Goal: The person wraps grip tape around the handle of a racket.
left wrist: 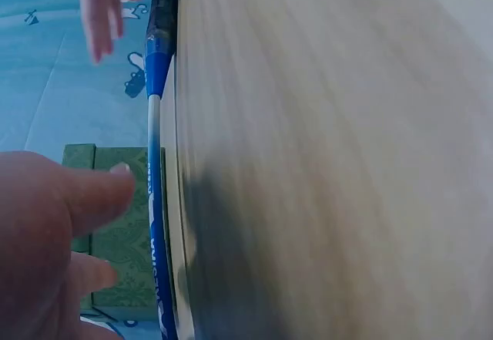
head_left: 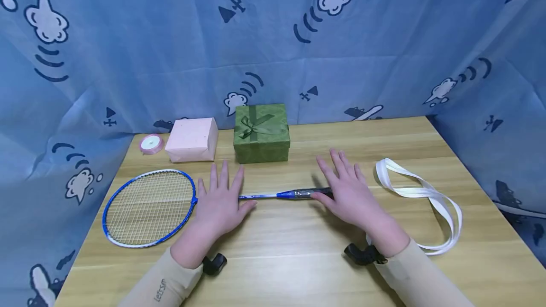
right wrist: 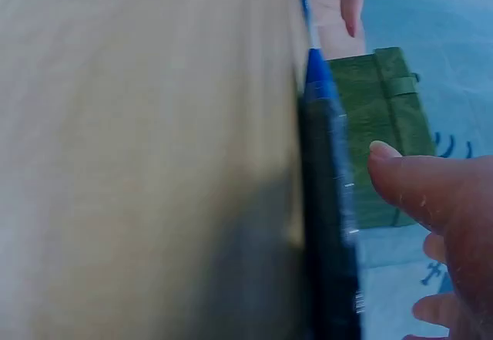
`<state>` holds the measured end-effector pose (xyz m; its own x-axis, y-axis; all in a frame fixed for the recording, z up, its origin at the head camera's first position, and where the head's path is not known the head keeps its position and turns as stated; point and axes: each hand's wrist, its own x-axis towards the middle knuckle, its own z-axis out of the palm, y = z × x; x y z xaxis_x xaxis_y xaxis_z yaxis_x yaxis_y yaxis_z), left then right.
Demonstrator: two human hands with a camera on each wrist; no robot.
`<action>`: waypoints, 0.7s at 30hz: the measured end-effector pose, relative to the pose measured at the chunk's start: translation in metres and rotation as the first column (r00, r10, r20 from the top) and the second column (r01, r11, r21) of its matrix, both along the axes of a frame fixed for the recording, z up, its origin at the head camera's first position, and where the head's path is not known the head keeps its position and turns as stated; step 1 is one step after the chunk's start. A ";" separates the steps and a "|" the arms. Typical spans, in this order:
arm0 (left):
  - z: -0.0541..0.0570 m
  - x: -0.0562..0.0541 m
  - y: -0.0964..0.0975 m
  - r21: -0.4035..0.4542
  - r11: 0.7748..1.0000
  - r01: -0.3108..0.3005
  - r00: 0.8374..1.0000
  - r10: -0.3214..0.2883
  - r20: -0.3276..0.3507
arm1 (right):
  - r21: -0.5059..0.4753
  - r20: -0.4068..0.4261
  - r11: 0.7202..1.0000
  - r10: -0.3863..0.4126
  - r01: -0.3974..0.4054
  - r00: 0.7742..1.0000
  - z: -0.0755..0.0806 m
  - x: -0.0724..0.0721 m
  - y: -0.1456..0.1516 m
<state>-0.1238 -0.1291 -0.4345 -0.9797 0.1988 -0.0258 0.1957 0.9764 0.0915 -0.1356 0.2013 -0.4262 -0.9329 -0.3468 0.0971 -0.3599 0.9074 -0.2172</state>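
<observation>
A badminton racket (head_left: pixel 258 196) with a blue and white frame lies across the wooden table, its strung head to the left and its black-wrapped handle to the right. Over the shaft near the head is my left hand (head_left: pixel 219 203), fingers spread and straight. My right hand (head_left: pixel 351 198) spreads its fingers over the handle end, hiding the butt. In the left wrist view the thumb stands apart from the blue shaft (left wrist: pixel 156 201). The right wrist view likewise shows a gap between the thumb and the dark handle (right wrist: pixel 327 201). Neither hand grips anything.
Behind the racket stand a green gift box (head_left: pixel 261 136) with a bow and a pink wrapped box (head_left: pixel 192 140). A roll of pink ribbon (head_left: pixel 151 143) sits at the back left. A looped white strap (head_left: pixel 443 203) lies right of my right hand. Blue patterned cloth (head_left: pixel 273 37) hangs behind the table.
</observation>
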 end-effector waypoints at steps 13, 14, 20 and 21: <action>-0.001 0.000 -0.004 0.020 0.999 0.039 0.998 -0.039 0.044 | -0.020 -0.035 0.999 0.029 -0.030 0.999 -0.021 -0.003 0.000; -0.002 0.000 -0.004 0.011 0.999 0.044 0.998 -0.045 0.032 | -0.022 -0.046 0.999 0.035 -0.036 0.998 -0.022 -0.003 0.000; -0.003 -0.002 -0.007 -0.014 0.997 0.069 0.998 -0.069 -0.007 | -0.031 -0.067 0.998 0.045 -0.047 0.997 -0.023 -0.004 0.000; -0.003 -0.002 -0.007 -0.016 0.997 0.076 0.997 -0.076 -0.015 | -0.032 -0.065 0.998 0.046 -0.048 0.997 -0.023 -0.004 0.000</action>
